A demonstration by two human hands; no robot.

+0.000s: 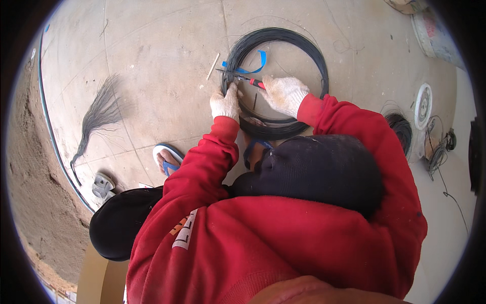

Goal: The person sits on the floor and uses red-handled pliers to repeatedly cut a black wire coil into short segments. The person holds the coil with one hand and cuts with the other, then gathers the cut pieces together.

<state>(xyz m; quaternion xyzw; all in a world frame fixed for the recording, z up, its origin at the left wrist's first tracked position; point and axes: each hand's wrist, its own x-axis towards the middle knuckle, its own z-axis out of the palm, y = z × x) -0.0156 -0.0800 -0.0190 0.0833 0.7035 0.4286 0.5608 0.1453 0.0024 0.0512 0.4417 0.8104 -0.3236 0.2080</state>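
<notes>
A large coil of dark thin wire lies on the floor in front of me. My left hand, in a whitish knit glove, is closed around the coil's left side. My right hand, gloved the same way, grips red-and-black-handled pliers over the inside of the ring. The pliers' dark head reaches the wires just above my left hand; whether the jaws bite on a strand I cannot tell. Beside the head, a blue strap curls through the coil.
A fanned bundle of cut wires lies to the left. A thin stick rests near the coil. At right are another wire coil, a white ring and tangled cable. A dark hose borders bare soil.
</notes>
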